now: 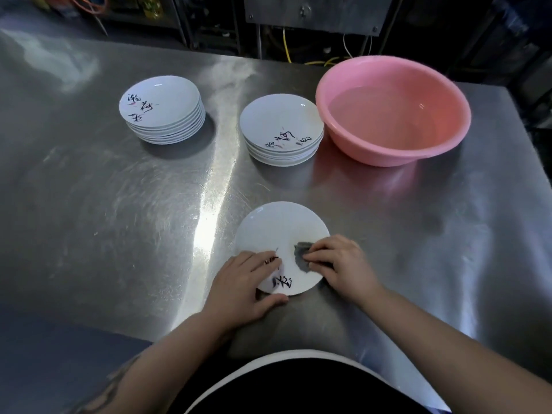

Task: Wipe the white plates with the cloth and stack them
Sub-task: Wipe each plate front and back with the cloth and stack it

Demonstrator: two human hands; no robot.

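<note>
A single white plate with black brush lettering lies on the steel table near me. My left hand grips its near left rim, thumb under the edge and fingers on top. My right hand presses a grey cloth onto the plate's right side. Farther back stand two stacks of the same lettered white plates: a taller left stack and a middle stack.
A pink plastic basin holding water stands at the back right, close beside the middle stack. The steel table ends at a far edge and a right edge, with dark equipment and cables beyond. My torso is at the near edge.
</note>
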